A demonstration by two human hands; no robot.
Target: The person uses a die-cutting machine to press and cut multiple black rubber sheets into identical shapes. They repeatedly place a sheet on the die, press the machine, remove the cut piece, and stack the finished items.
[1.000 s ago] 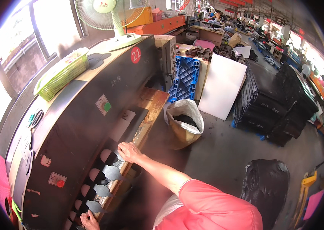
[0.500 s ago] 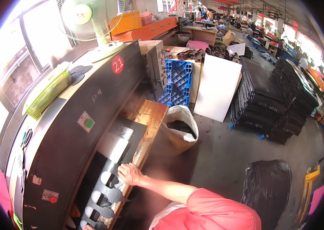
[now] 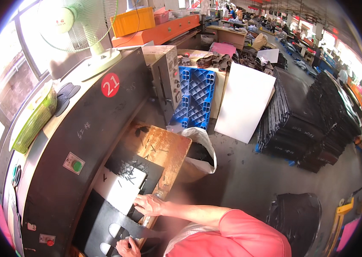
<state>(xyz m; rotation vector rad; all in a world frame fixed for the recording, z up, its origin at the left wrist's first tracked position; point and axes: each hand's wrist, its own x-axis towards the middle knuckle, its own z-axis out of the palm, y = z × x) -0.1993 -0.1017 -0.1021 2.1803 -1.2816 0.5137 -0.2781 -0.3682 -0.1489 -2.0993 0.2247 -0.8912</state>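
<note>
A white board [image 3: 117,188] lies flat on the machine bed, with thin black scraps strewn over its far part. My right hand [image 3: 148,204] is closed at the board's right edge, fingers bent around it. Overlapping the near end of the board is a black sheet [image 3: 104,214] with rounded cut-outs along its right side. Lower down, my left hand [image 3: 128,247] grips that sheet's right edge beside the cut-outs, fingers closed. A dark mat [image 3: 153,171] with more scraps sits under the board's far end.
The machine's dark beam [image 3: 99,115] runs along the left, with a green button [image 3: 76,165] and a red button [image 3: 50,243]. Past the wooden bed [image 3: 168,143] stand a white sack [image 3: 206,141], a blue pallet [image 3: 194,98] and a white panel [image 3: 245,103]. Stacked black sheets [image 3: 301,115] stand right.
The view has shifted, and more of the white board and its scraps shows. The black sheet has come nearer to me. My left hand has come further into view at the sheet's edge.
</note>
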